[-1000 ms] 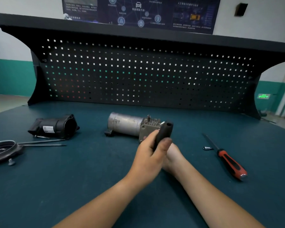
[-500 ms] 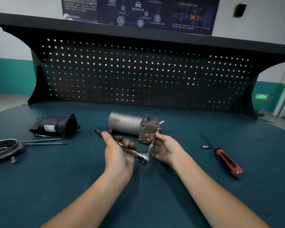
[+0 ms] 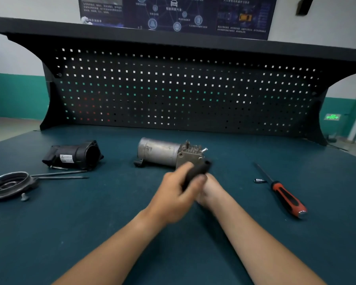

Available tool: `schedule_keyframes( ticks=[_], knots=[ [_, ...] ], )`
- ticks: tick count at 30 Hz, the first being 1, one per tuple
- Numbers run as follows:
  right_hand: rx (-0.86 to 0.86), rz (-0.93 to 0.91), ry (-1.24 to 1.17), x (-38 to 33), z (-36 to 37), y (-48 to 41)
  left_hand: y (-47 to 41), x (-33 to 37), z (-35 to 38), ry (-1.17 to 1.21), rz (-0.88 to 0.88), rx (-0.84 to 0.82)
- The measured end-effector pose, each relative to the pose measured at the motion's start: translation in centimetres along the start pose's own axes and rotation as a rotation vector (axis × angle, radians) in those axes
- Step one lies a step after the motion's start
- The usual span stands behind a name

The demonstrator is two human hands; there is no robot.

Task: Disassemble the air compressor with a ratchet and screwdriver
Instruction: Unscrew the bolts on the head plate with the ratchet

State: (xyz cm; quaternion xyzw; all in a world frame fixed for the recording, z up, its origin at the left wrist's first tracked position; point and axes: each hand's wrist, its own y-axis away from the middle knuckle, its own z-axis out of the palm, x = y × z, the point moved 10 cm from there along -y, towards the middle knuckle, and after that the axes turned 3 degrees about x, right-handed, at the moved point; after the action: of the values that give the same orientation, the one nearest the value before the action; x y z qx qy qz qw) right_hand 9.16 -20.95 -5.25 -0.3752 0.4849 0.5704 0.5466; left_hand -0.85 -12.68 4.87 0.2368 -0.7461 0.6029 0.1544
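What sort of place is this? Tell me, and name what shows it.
Probably an automotive training workshop: a teal workbench with a black pegboard back, a car-technology poster on the wall, a screwdriver and a part-stripped compressor laid out.

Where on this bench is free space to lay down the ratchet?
Bare teal mat lies between the black plastic housing and the grey metal compressor, between the compressor and the red-and-black screwdriver, and along the perforated black back panel. The left edge is crowded: round dark metal cover, two long bolts.

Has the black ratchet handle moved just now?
Yes. The ratchet handle, in the left hand, swung right: from the left end of the air compressor to its finned right end.
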Motion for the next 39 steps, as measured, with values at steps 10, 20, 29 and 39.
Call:
schedule_keyframes(
  ticks=[10,20,29,39],
  knots=[
    [0.273,-0.389,0.579,-3.1,-4.1,-1.9,-0.1,-3.1,-5.9,0.483,-0.318,0.445],
    [0.266,-0.429,0.667,-2.6,-3.4,-1.2,0.2,-2.8,-5.7,0.505,-0.334,0.472],
    [0.336,-0.405,0.595,-2.1,-2.8,0.1,0.2,-2.8,-5.9,0.505,-0.321,0.483],
    [0.355,-0.359,0.492,-1.9,-3.4,0.2,0.3,-3.5,-5.4,0.550,-0.346,0.522]
  ],
)
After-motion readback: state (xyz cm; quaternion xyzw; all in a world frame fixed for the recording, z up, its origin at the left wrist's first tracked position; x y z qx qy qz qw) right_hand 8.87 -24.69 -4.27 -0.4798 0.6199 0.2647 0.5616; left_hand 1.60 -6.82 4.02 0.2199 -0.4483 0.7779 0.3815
